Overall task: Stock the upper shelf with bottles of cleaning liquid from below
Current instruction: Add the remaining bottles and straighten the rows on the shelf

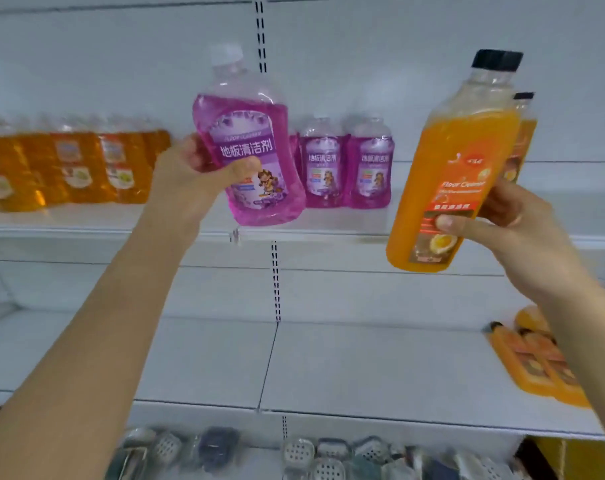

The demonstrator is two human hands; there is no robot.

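My left hand (204, 164) grips a purple floor-cleaner bottle (249, 133) with a clear cap, held tilted in front of the upper shelf (121, 225). My right hand (501, 220) grips a tall orange floor-cleaner bottle (456, 168) with a black cap, raised at the right. Two purple bottles (346, 164) stand on the upper shelf behind. Another orange bottle (524, 133) stands on that shelf just behind the one I hold. Orange bottles (536, 362) lie on the lower shelf (328, 368) at the right.
A row of amber bottles (69, 168) fills the upper shelf's left part. Small packaged items (311, 455) lie on the bottom shelf. A slotted upright (275, 278) divides the white shelf bays.
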